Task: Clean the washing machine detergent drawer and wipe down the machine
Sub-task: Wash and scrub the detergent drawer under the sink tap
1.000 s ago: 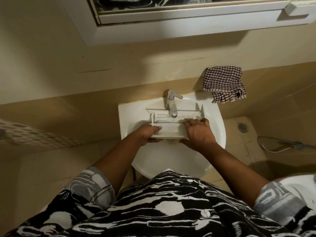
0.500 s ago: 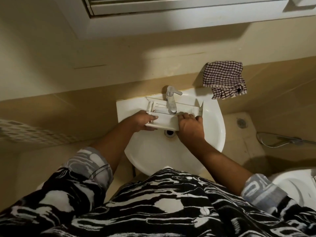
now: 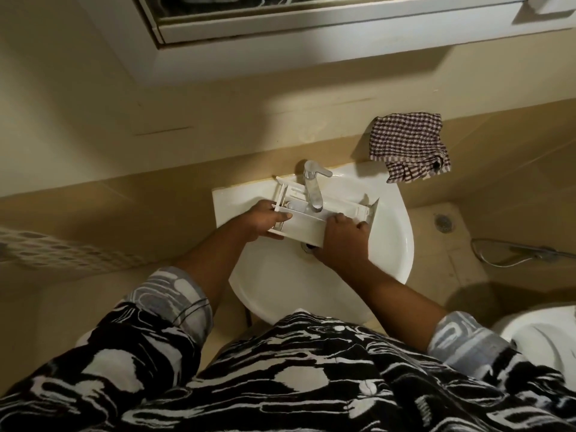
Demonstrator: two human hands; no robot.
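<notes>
White detergent drawer under chrome tap

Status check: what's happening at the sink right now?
Left hand and right hand grip detergent drawer. Drawer under tap, over sink. Nothing blocking.

White detergent drawer is held over the white sink, beneath the chrome tap. Its left end is gripped by the left hand, its near wall by the right hand. A checked cloth is seen just beside the sink's rim.
</notes>
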